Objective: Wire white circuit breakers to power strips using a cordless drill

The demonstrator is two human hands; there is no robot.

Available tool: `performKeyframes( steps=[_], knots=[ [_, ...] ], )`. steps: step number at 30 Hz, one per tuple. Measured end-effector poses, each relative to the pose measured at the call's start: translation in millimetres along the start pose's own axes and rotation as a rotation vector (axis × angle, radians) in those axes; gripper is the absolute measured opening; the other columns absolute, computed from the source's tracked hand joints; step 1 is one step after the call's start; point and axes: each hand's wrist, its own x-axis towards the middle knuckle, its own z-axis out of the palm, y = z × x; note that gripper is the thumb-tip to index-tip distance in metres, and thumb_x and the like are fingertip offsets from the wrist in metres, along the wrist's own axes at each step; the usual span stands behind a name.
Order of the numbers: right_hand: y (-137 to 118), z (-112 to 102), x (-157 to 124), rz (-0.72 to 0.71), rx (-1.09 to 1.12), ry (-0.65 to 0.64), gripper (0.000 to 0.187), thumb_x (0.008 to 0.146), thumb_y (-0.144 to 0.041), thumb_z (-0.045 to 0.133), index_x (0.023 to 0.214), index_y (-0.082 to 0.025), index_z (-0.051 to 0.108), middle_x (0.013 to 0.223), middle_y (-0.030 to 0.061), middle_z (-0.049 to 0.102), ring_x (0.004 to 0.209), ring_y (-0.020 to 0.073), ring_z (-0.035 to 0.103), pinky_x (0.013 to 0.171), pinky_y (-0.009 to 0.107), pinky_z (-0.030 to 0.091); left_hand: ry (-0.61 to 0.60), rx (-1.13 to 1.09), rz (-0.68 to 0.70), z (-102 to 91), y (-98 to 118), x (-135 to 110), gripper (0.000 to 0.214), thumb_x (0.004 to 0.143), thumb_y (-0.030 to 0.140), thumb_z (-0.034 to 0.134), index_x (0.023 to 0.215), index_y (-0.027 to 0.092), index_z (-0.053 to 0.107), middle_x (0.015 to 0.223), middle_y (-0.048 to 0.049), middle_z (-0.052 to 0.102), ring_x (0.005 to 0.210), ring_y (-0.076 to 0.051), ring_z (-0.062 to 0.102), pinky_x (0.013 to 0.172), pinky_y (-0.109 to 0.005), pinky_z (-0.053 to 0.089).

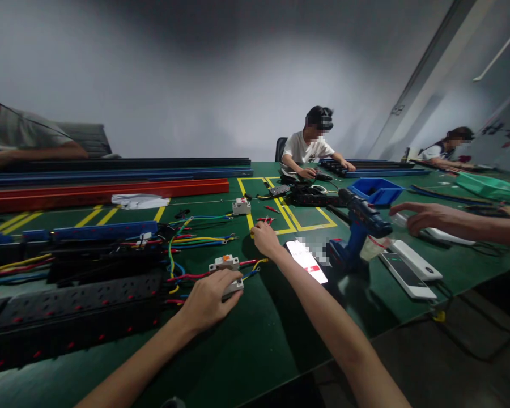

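My left hand (212,296) is wrapped over a white circuit breaker (224,263) with an orange switch, resting on the green table. Red wires run into the breaker, and yellow-green and blue wires with metal ends lie beside it. Farther forward, my right hand (266,239) reaches down to the table with its fingers bent together. Their tips are partly hidden, so what they hold, if anything, does not show. Small red pieces (265,220) lie just beyond these fingers. A second white breaker (241,206) stands behind, joined to blue and green wires.
Black power strips (80,300) with trailing wires fill the left side. Right of my right forearm are a lit phone (306,262), an upright blue cordless drill (359,226) and white devices (408,275). Another person's hand (429,218) reaches in from the right. A blue bin (376,191) stands behind.
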Motion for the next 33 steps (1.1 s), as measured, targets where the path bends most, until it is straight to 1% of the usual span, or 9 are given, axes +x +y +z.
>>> performKeyframes(
  steps=[3,9,13,15,19,24,28,31,33],
  knots=[
    [7.9,-4.2,-7.5,0.016,0.001,0.024,0.038,0.093,-0.035,0.054,0.127,-0.017,0.052,0.133,0.0109,0.048,0.118,0.0231,0.051,0.099,0.046,0.045,0.007,-0.013,-0.007,1.1,-0.8,-1.0,0.032,0.088,0.028,0.058,0.120,0.024,0.055,0.115,-0.0044,0.066,0.106,-0.022,0.062,0.095,-0.038,0.048],
    [25.9,-6.7,-14.5,-0.033,0.009,-0.058,0.032,0.093,-0.036,0.055,0.117,-0.015,0.057,0.120,0.0092,0.056,0.106,0.0188,0.057,0.091,0.040,0.050,0.016,-0.035,-0.011,2.5,-2.1,-2.6,0.031,0.088,0.029,0.059,0.118,0.024,0.057,0.114,-0.0036,0.067,0.106,-0.022,0.062,0.095,-0.037,0.049],
    [32.3,-16.5,-15.5,-0.055,0.025,-0.052,0.031,0.093,-0.037,0.054,0.114,-0.014,0.058,0.116,0.0084,0.058,0.103,0.0180,0.058,0.091,0.040,0.050,0.020,-0.040,-0.022,2.8,-2.7,-1.7,0.032,0.088,0.028,0.059,0.119,0.025,0.057,0.115,-0.0033,0.066,0.107,-0.021,0.063,0.096,-0.037,0.048],
    [32.5,-22.2,-17.8,-0.060,0.041,-0.021,0.029,0.095,-0.034,0.051,0.115,-0.015,0.059,0.117,0.0090,0.058,0.109,0.0192,0.055,0.095,0.041,0.046,0.016,-0.046,-0.028,2.8,-2.8,-1.5,0.031,0.088,0.029,0.059,0.119,0.025,0.057,0.116,-0.0034,0.066,0.107,-0.021,0.063,0.097,-0.037,0.048],
    [27.1,-25.9,-24.4,-0.100,0.076,0.024,0.033,0.094,-0.017,0.043,0.123,-0.021,0.059,0.128,0.0099,0.055,0.127,0.0209,0.042,0.109,0.042,0.030,0.012,-0.049,-0.044,4.2,-3.4,-1.9,0.034,0.088,0.030,0.059,0.121,0.026,0.056,0.119,-0.0023,0.065,0.111,-0.021,0.061,0.099,-0.038,0.048],
    [18.2,-23.4,-26.0,-0.133,0.143,0.024,0.022,0.090,-0.015,0.049,0.094,-0.021,0.070,0.098,0.0071,0.066,0.108,0.0191,0.054,0.112,0.042,0.022,0.043,-0.055,-0.070,8.0,-6.4,-2.7,0.044,0.086,0.031,0.061,0.129,0.026,0.052,0.126,-0.0027,0.062,0.117,-0.022,0.058,0.102,-0.038,0.046],
    [11.7,-39.9,-26.8,-0.095,0.254,0.120,0.027,0.095,-0.019,0.044,0.108,-0.020,0.067,0.104,0.0073,0.065,0.103,0.0169,0.056,0.108,0.037,0.030,0.032,-0.063,-0.078,8.1,-7.2,-3.3,0.035,0.086,0.031,0.061,0.121,0.026,0.057,0.118,-0.0024,0.066,0.110,-0.022,0.063,0.096,-0.037,0.050],
    [3.7,-62.5,-38.4,-0.038,0.364,0.189,0.035,0.099,-0.026,0.035,0.124,-0.019,0.059,0.114,0.0094,0.061,0.101,0.0156,0.057,0.093,0.030,0.042,0.023,-0.069,-0.087,7.6,-6.9,-3.8,0.034,0.087,0.031,0.060,0.120,0.025,0.057,0.117,-0.0026,0.067,0.109,-0.022,0.063,0.095,-0.036,0.050],
    [-3.1,-76.3,-54.4,-0.021,0.436,0.190,0.035,0.100,-0.028,0.035,0.125,-0.020,0.059,0.114,0.0084,0.060,0.097,0.0139,0.058,0.084,0.026,0.044,0.028,-0.074,-0.089,7.4,-6.7,-3.8,0.035,0.086,0.030,0.060,0.121,0.025,0.056,0.118,-0.0033,0.066,0.109,-0.022,0.062,0.096,-0.037,0.049]
  ],
)
